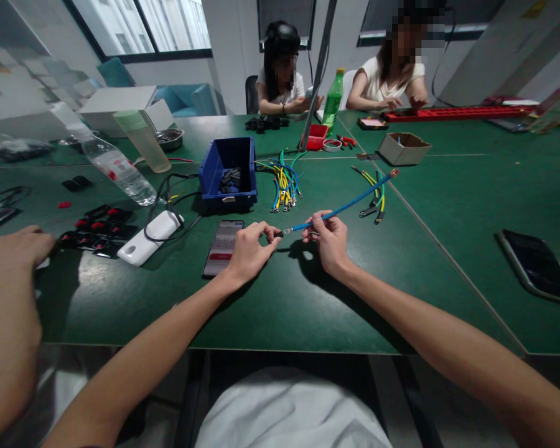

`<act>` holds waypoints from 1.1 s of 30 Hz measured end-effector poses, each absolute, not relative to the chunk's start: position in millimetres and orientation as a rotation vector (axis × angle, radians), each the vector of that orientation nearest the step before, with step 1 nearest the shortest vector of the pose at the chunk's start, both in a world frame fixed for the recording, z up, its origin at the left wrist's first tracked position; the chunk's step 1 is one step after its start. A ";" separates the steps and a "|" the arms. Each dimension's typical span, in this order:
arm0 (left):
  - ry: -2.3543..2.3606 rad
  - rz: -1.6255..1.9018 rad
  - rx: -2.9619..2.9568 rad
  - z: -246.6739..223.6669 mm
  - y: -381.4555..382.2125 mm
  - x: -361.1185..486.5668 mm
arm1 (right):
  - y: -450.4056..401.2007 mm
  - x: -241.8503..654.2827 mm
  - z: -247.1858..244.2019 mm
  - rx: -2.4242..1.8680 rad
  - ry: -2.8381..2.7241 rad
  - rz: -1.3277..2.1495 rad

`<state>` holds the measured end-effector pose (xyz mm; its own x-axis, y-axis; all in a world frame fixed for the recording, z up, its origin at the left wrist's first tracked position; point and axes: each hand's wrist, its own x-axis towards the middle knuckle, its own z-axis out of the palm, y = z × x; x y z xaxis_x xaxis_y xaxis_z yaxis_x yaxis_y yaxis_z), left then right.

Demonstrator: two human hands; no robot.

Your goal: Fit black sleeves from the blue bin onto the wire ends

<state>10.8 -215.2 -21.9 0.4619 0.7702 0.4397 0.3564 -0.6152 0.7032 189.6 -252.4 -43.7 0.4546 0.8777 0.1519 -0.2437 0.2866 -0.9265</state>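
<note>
My right hand [330,241] pinches a short blue cable [358,200], which slants up to the right and ends in bare copper. Its near end has a silver metal lug [287,231] pointing at my left hand [253,250]. Between my left thumb and forefinger is a small black piece [276,235], right by the lug; whether the two touch I cannot tell. Beyond my hands lie a bundle of yellow, blue and green cables [285,183] and a few more cables [379,198], some with black ends. A blue bin [228,200] holds small dark pieces [231,180].
A phone [223,249] lies beside my left hand, a white power bank [152,238] further left. Another person's arm [9,292] rests at the left edge. A metal post [318,74], cardboard box [404,149] and green bottle [333,99] stand further back; two people sit opposite.
</note>
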 end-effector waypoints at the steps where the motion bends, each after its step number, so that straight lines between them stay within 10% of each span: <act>1: 0.938 1.043 2.185 -21.6 -215.1 10.6 | -253.0 189.2 -43.3 -0.997 -0.771 0.862; 33: 0.905 1.042 2.146 -17.6 -213.0 9.1 | -253.6 189.2 -45.2 -1.002 -0.830 0.888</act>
